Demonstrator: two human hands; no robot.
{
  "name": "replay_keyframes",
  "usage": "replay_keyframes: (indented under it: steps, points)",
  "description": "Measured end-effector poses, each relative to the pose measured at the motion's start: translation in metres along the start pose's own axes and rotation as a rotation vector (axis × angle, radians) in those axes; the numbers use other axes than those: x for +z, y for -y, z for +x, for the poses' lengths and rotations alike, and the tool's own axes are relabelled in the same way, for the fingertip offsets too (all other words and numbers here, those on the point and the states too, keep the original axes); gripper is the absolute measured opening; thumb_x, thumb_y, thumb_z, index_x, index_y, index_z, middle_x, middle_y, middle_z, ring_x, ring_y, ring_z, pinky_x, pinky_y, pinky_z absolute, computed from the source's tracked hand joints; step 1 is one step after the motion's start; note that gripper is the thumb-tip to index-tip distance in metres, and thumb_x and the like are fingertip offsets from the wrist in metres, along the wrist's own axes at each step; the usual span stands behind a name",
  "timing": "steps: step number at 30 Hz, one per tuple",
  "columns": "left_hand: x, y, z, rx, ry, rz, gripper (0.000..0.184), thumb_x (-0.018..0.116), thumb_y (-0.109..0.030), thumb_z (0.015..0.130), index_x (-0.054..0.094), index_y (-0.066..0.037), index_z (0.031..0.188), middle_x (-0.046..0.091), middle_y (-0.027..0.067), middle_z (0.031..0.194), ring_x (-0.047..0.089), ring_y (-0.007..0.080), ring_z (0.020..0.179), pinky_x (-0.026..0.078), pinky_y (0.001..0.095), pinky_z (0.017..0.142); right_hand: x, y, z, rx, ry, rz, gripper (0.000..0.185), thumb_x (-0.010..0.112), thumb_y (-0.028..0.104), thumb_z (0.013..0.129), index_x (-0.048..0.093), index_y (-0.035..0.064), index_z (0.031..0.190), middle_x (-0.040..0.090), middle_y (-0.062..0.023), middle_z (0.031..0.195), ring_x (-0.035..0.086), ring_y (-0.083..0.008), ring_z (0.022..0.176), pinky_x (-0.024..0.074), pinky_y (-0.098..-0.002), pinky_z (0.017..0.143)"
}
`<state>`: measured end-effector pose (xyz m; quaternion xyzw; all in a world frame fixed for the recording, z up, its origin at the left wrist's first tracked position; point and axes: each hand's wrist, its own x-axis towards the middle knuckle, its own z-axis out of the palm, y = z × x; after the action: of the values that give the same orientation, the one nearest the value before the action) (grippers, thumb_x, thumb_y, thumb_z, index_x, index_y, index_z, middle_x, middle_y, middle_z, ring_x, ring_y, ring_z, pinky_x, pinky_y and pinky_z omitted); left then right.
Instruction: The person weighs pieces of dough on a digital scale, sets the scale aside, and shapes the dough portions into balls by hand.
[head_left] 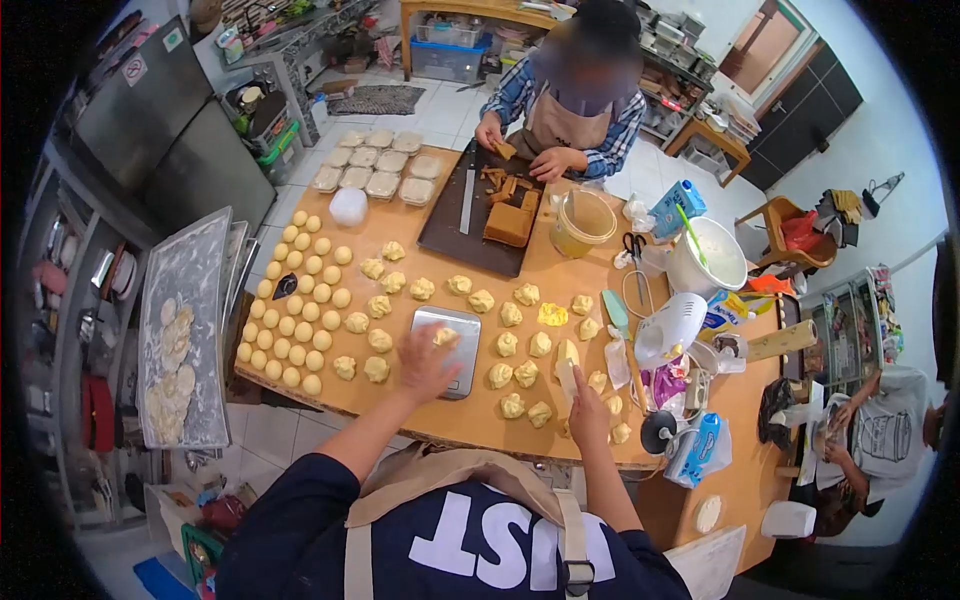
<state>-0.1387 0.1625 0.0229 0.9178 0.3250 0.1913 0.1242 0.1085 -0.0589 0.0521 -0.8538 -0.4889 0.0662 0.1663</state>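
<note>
My left hand [428, 365], smeared by motion, is over the digital kitchen scale [462, 375]. A small dough piece [445, 337] shows at its fingertips; whether the fingers grip it I cannot tell. On the right, my right hand [589, 408] is closed on a pale dough scraper [568, 380], beside a longer lump of dough [567, 355]. Rough dough pieces [507, 344] lie on both sides of the scale. Smooth round dough balls [297, 330] stand in rows at the table's left end.
Across the wooden table [400, 405], a person [570, 120] handles brown block pieces over a dark tray [440, 228] holding a long knife [468, 195]. Lidded containers [381, 183] stand far left. A hand mixer [668, 330], white bucket [706, 255] and scissors [634, 250] crowd the right.
</note>
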Motion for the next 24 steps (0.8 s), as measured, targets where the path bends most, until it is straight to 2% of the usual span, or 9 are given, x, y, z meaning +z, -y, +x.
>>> replay_keyframes:
  steps: [2, 4, 6, 9, 12, 18, 21, 23, 24]
  points:
    - [0.006, -0.038, -0.003, 0.118, 0.186, 0.086, 0.049, 0.063, -0.04, 0.082, 0.055, -0.017, 0.125, 0.037, 0.0109, 0.138, 0.028, 0.0328, 0.129, 0.019, 0.0549, 0.105, 0.003, -0.002, 0.005, -0.053, 0.004, -0.069, 0.067, 0.048, -0.001, 0.082, 0.035, 0.023, 0.144, 0.06, -0.0117, 0.096, 0.062, -0.0325, 0.075, 0.0499, -0.0418, 0.062]
    - [0.014, -0.079, 0.002, 0.181, 0.414, -0.073, 0.05, 0.063, -0.039, 0.082, 0.055, -0.014, 0.124, 0.037, 0.0113, 0.141, 0.03, 0.0343, 0.131, 0.018, 0.0568, 0.107, 0.004, -0.005, 0.011, -0.03, 0.088, -0.1, 0.067, 0.05, 0.0, 0.082, 0.036, 0.0222, 0.144, 0.061, -0.013, 0.095, 0.063, -0.0333, 0.077, 0.0501, -0.0438, 0.064]
    - [0.03, -0.106, -0.002, 0.218, 0.396, -0.265, 0.052, 0.063, -0.039, 0.082, 0.054, -0.013, 0.126, 0.036, 0.0127, 0.143, 0.027, 0.0357, 0.135, 0.014, 0.0594, 0.11, 0.004, -0.006, 0.014, -0.017, 0.146, -0.126, 0.067, 0.051, 0.0, 0.082, 0.035, 0.0211, 0.144, 0.062, -0.014, 0.093, 0.063, -0.0334, 0.077, 0.0501, -0.045, 0.064]
    - [0.069, -0.139, -0.004, 0.215, 0.461, -0.225, 0.057, 0.062, -0.041, 0.082, 0.052, -0.012, 0.13, 0.032, 0.0139, 0.147, 0.022, 0.0349, 0.139, 0.011, 0.061, 0.11, 0.004, -0.012, 0.019, -0.047, 0.151, -0.122, 0.069, 0.052, 0.001, 0.081, 0.034, 0.02, 0.145, 0.06, -0.0143, 0.089, 0.063, -0.0324, 0.074, 0.0501, -0.0439, 0.062]
    - [0.066, -0.17, 0.014, 0.129, 0.612, -0.088, 0.063, 0.061, -0.045, 0.082, 0.049, -0.009, 0.132, 0.032, 0.0144, 0.147, 0.019, 0.0325, 0.141, 0.008, 0.0589, 0.112, 0.015, -0.029, 0.022, -0.114, 0.104, -0.042, 0.07, 0.055, 0.004, 0.08, 0.033, 0.0195, 0.145, 0.059, -0.014, 0.089, 0.062, -0.0325, 0.075, 0.0506, -0.0413, 0.061]
    - [0.11, -0.189, 0.013, 0.06, 0.464, -0.085, 0.07, 0.06, -0.05, 0.081, 0.046, -0.006, 0.134, 0.035, 0.0148, 0.145, 0.019, 0.0311, 0.141, 0.006, 0.0552, 0.113, 0.012, -0.044, 0.023, -0.07, 0.19, 0.106, 0.066, 0.054, 0.007, 0.083, 0.032, 0.0176, 0.145, 0.062, -0.0179, 0.1, 0.061, -0.0358, 0.082, 0.05, -0.0443, 0.066]
    - [0.107, -0.194, 0.007, 0.061, 0.378, -0.103, 0.06, 0.061, -0.046, 0.082, 0.052, -0.007, 0.125, 0.045, 0.0121, 0.135, 0.028, 0.0302, 0.137, 0.011, 0.0558, 0.111, 0.002, -0.052, 0.018, -0.012, 0.262, 0.253, 0.069, 0.054, 0.001, 0.083, 0.031, 0.0172, 0.146, 0.061, -0.0204, 0.109, 0.062, -0.0356, 0.091, 0.0517, -0.0428, 0.069]
    - [0.104, -0.191, 0.009, 0.025, 0.379, -0.287, 0.046, 0.065, -0.039, 0.081, 0.057, -0.007, 0.114, 0.054, 0.0105, 0.121, 0.042, 0.0289, 0.124, 0.025, 0.0523, 0.104, 0.008, -0.068, 0.011, -0.046, 0.231, 0.414, 0.071, 0.054, -0.004, 0.082, 0.031, 0.0169, 0.146, 0.059, -0.0202, 0.116, 0.062, -0.0332, 0.097, 0.0553, -0.0396, 0.07]
    - [0.103, -0.189, 0.012, 0.006, 0.378, -0.379, 0.039, 0.066, -0.035, 0.081, 0.059, -0.007, 0.108, 0.058, 0.0097, 0.114, 0.049, 0.0283, 0.118, 0.032, 0.0506, 0.101, 0.008, -0.07, 0.009, 0.045, 0.256, 0.635, 0.072, 0.053, -0.006, 0.082, 0.03, 0.0165, 0.146, 0.057, -0.0196, 0.119, 0.061, -0.0317, 0.1, 0.0568, -0.0379, 0.07]
